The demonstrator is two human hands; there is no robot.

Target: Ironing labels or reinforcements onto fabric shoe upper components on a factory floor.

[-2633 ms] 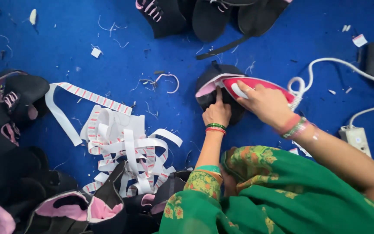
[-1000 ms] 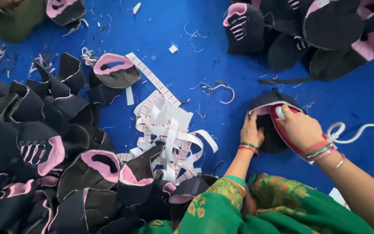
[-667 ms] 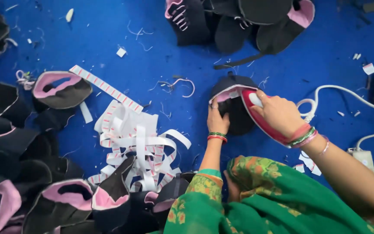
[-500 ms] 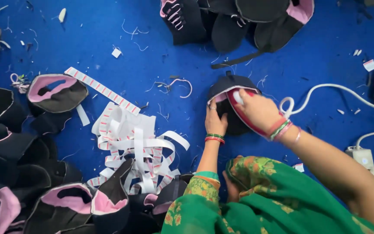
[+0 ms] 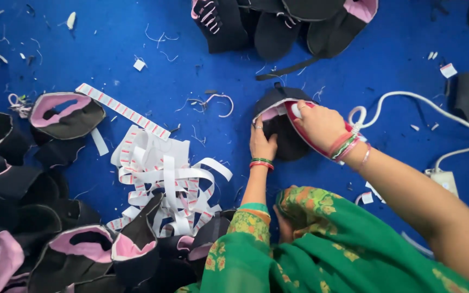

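Blue felt-like floor covering point(image 5: 109, 43) fills the view, littered with thread ends and small white scraps. Near the middle, a black shoe upper piece point(image 5: 280, 144) lies flat on it, and both hands work on this piece.

The left hand point(image 5: 261, 142) rests on the near left edge of the black piece, its fingers point(image 5: 258, 123) together and pressed flat on the fabric rather than clamped round anything. The right hand point(image 5: 321, 126) grips the handle of a red and white iron point(image 5: 299, 135), fingers closed round it, with the iron's sole tilted against the right side of the black piece. Red, green and white bangles sit on both wrists.

A white cord point(image 5: 408, 100) runs from beside the right wrist, loops once, and leads away right toward a white power strip point(image 5: 445, 182) lying just beyond the right forearm.

Left of the left hand, well apart, sits a loose heap of white tape with red marks point(image 5: 164, 179). Farther left and nearer the body, black uppers with pink lining point(image 5: 66, 111) are piled in a mass. Beyond the fingers, at the far edge, lies another pile of black and pink uppers point(image 5: 278, 24). A green patterned garment point(image 5: 321, 249) covers the person's lap below both arms.
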